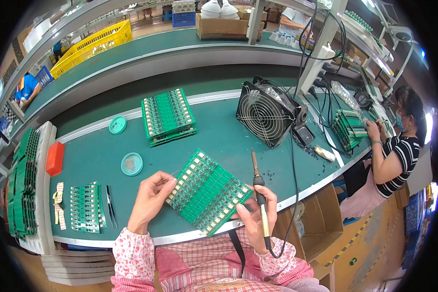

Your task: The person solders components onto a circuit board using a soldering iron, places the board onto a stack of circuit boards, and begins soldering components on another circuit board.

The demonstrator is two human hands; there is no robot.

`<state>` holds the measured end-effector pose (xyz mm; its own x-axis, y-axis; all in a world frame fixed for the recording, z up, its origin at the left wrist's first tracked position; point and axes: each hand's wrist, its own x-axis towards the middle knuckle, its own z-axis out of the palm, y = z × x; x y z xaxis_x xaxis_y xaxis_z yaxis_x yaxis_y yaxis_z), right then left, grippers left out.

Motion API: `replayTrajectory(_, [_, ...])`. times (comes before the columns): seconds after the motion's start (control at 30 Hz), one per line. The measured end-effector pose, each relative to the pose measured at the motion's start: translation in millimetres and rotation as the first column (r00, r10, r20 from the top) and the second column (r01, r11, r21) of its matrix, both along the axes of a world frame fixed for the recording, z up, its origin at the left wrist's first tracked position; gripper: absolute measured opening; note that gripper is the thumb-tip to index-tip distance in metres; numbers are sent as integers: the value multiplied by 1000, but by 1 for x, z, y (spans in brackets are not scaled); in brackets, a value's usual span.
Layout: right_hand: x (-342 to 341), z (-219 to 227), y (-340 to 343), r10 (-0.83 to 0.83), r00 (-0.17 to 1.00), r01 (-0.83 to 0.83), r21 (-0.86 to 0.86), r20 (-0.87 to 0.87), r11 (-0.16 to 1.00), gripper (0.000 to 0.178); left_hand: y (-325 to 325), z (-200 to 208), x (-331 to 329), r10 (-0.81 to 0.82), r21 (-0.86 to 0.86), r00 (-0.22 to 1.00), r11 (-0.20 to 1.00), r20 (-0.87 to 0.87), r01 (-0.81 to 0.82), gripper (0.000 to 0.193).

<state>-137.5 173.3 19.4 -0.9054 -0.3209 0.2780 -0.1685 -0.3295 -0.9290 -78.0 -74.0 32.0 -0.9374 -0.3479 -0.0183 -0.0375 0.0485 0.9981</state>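
Observation:
A green circuit board panel (209, 192), with rows of small parts along two sides, is held tilted above the table's front edge. My left hand (151, 197) is closed at its left edge, thumb and forefinger pinching a thin strand of solder wire (174, 173). On the opposite side, my right hand (259, 219) is wrapped round a soldering iron (262, 199), its tip pointing up and away from the panel. The right thumb also touches the panel's lower right edge. What the left hand's hidden fingers touch cannot be made out.
Stacked panels (168, 117) lie behind, beside a black fan (265, 114). Two small teal dishes (132, 164), tweezers (111, 207), a smaller board stack (85, 208) and a red box (55, 159) are leftward. The iron's cord (293, 170) crosses the right side. A co-worker (394, 151) sits right.

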Motion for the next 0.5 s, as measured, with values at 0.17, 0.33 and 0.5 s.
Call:
replayTrajectory(0.17, [4,3,0,23,999,-23,-3,46,1000,53,0,1,1,7,22,999,1000,36,-8,15])
replayTrajectory(0.33, [10,3,3,65,998,-65,8,4,998,50,0,2,-3,7,27,998,1000,61,-9,16])
replayTrajectory(0.5, [18,2,-1,78,997,-78,8,-27,997,51,-4,0,-1,32,13,998,999,57,-33,16])
